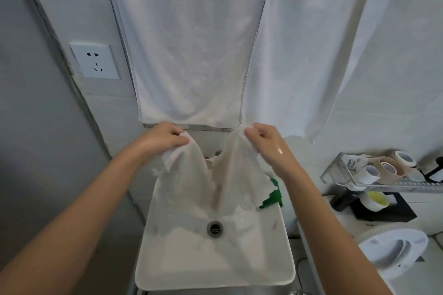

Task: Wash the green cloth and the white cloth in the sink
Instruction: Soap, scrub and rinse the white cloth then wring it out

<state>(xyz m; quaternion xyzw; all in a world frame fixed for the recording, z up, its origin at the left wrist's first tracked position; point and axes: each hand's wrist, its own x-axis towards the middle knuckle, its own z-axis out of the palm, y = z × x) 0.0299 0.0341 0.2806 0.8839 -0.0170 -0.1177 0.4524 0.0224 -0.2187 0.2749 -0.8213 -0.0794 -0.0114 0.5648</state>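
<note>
Gripping white cloth (215, 175), both hands, over sink (167, 270)

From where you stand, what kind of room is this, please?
Most likely a small bathroom: a white sink with a drain, a white towel hanging on the wall above it, and what looks like a toilet at the right.

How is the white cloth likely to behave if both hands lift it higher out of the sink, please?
Probably floppy: the white cloth sags between the left hand and right hand. It looks wet, so likely heavyish and dripping into the sink.
</note>
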